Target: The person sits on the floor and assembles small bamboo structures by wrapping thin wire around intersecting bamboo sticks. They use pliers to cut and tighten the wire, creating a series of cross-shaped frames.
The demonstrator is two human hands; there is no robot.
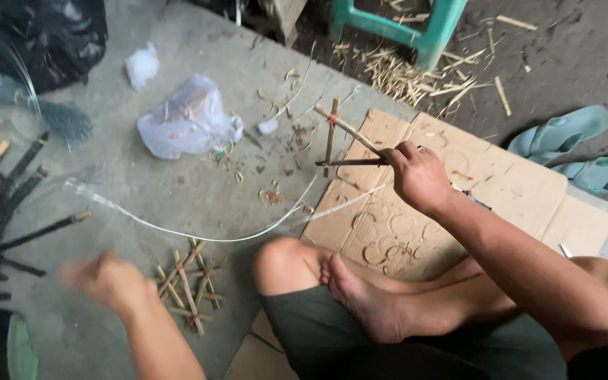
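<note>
Right hand (416,176): fingers closed round the small cross-shaped frame of thin tan bamboo sticks (339,137), held out over the flat brown cardboard sheet (515,190), probably to keep the joint free for tying.
Left hand (107,281): motion-blurred; cannot tell whether the fingers are wide or closed. It is at the near end of the long pale translucent strip (177,229), which runs toward the frame.
Finished pile: tied bamboo-stick frames (188,281) on the concrete beside the left hand, apparently within reach; about four, overlapping.
Counts: one white plastic bag (188,119); two teal sandals (571,148); one green plastic stool (395,21).
</note>
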